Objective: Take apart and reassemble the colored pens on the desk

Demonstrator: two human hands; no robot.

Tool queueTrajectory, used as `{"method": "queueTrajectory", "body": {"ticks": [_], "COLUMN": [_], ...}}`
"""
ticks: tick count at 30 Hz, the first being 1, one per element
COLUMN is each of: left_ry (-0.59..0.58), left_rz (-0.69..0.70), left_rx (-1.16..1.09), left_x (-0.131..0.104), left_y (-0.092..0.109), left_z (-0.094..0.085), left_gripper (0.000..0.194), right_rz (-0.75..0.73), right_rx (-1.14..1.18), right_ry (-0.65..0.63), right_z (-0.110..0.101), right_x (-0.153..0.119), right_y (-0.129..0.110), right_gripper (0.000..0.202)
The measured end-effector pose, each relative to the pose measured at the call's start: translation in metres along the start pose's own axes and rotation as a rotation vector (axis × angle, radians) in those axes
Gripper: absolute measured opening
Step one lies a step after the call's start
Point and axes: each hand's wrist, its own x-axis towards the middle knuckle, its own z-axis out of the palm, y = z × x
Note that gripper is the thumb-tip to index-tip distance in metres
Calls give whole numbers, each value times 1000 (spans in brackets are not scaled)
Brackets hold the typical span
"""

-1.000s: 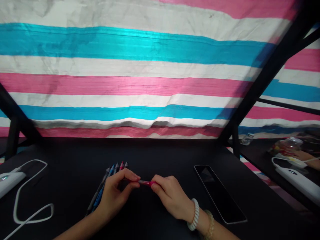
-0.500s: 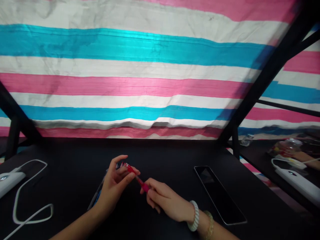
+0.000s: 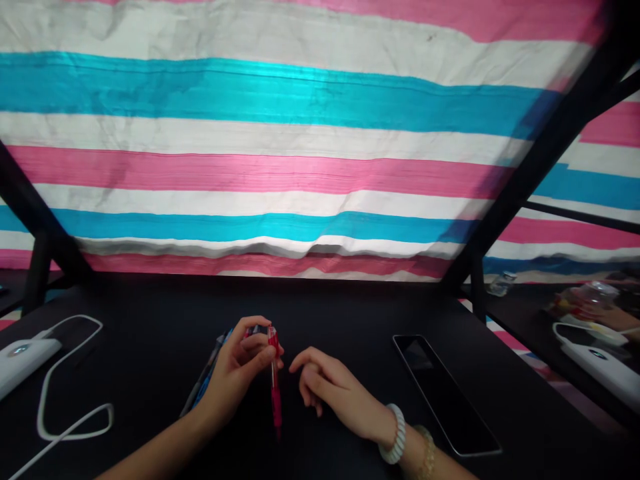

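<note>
A red pen is pinched near its upper end between the thumb and fingers of my left hand, its other end pointing down toward me. Several pens, blue and dark, lie on the black table beside and partly behind that hand. My right hand is just right of the red pen, not touching it. Its index finger is bent outward, the other fingers are curled, and nothing shows in it. A white coiled band and a beaded bracelet are on the right wrist.
A phone lies right on the black table. At left is a white device with a looping white cable. Black frame bars flank a striped sheet. Another person's hand shows far right, near a second white device.
My right hand has let go of the red pen and moved slightly off it. The pen has swung from a slant to nearly upright in view, held by my left hand alone.
</note>
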Motion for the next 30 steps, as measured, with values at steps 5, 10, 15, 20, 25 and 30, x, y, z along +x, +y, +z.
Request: {"method": "queueTrajectory", "body": {"ticks": [5, 10, 15, 20, 25, 30], "left_ry": [-39, -29, -54, -6, -2, 46], "left_rz": [0, -26, -30, -11, -4, -6], "left_rx": [-65, -72, -71, -22, -26, 32], "left_x": [-1, -1, 1, 0, 3, 6], "left_y": [0, -1, -1, 1, -1, 3], "left_z": [-2, -3, -3, -4, -6, -7], "left_gripper": [30, 38, 34, 32, 34, 40], "right_rz": [18, 20, 20, 32, 25, 24], "right_rx": [4, -4, 8, -8, -2, 9], "right_ry": [54, 94, 109, 128, 146, 158], "right_z": [0, -1, -3, -3, -3, -4], "right_x": [2, 3, 4, 4, 4, 4], "right_y": [-4, -4, 0, -3, -5, -2], "right_gripper": [37, 40, 38, 37, 37, 37]}}
